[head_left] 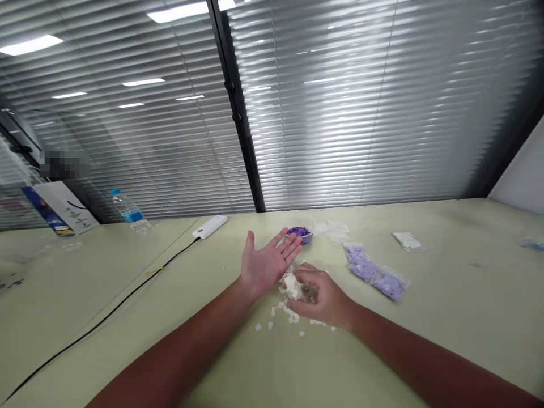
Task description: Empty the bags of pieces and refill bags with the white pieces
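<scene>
My left hand is raised palm up over the table, fingers stretched out, with nothing in it. Beside it on the right, my right hand curls its fingers and thumb around a small brown lump, partly covered by the fingers. White flakes cover the lump's left side. More small white pieces lie scattered on the table below and around my right hand. Just beyond my left fingertips stands a clear tub of purple pieces, partly hidden by them.
Clear bags of lilac pieces lie to the right, with a small packet of white pieces farther off. A power strip and its black cable cross the left. A water bottle and paper bag stand near the blinds.
</scene>
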